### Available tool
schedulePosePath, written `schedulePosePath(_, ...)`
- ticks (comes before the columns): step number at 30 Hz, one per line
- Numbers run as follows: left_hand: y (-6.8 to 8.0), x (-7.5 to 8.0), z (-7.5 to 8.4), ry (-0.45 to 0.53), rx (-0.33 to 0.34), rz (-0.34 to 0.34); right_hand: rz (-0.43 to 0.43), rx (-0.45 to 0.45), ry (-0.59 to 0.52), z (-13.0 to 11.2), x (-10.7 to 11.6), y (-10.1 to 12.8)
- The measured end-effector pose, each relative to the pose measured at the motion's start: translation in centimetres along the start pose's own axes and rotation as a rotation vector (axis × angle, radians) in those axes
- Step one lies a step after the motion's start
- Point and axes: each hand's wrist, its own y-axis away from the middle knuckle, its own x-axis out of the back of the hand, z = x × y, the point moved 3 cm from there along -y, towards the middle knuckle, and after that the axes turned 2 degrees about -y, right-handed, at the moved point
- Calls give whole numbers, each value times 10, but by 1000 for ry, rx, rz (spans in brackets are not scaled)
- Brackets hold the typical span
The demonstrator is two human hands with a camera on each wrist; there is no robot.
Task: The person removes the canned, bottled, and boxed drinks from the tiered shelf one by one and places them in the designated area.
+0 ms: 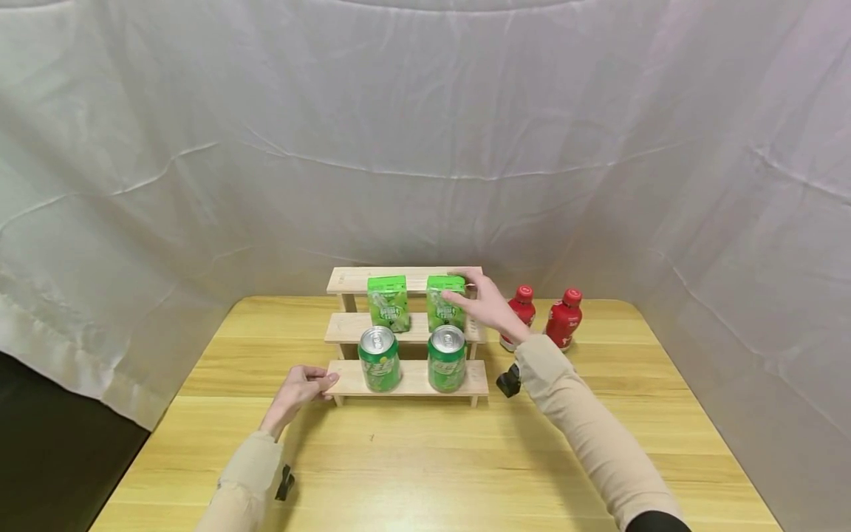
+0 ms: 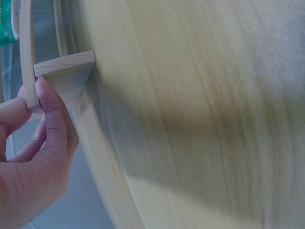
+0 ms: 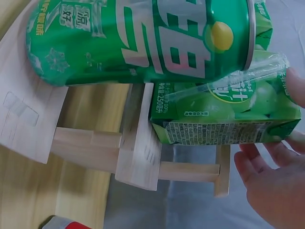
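A three-tier wooden shelf (image 1: 408, 377) stands on the table. My left hand (image 1: 302, 389) pinches the left end of its lowest tier, thumb on one face and fingers on the other, as the left wrist view (image 2: 45, 143) shows. My right hand (image 1: 488, 301) grips the right green juice box (image 1: 444, 307) near its top; the box stands on the middle tier. A second juice box (image 1: 388, 304) is to its left on that tier. Two green drink cans, the left can (image 1: 380, 360) and the right can (image 1: 448, 360), stand upright on the lowest tier in front of the boxes.
Two red bottles, one nearer (image 1: 521, 314) and one farther right (image 1: 564, 319), stand on the table right of the shelf, beyond my right forearm. A pale curtain (image 1: 425, 148) hangs behind and beside the wooden table (image 1: 425, 465). The top tier (image 1: 352, 279) bears nothing.
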Motion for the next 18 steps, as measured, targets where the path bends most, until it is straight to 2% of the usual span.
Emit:
schedulePosePath(9, 2, 1, 2, -12, 6, 3, -7, 25, -39, -1, -4, -1)
schedulePosePath(18, 2, 0, 4, -29, 20, 12, 52, -1, -54, -3, -2, 4)
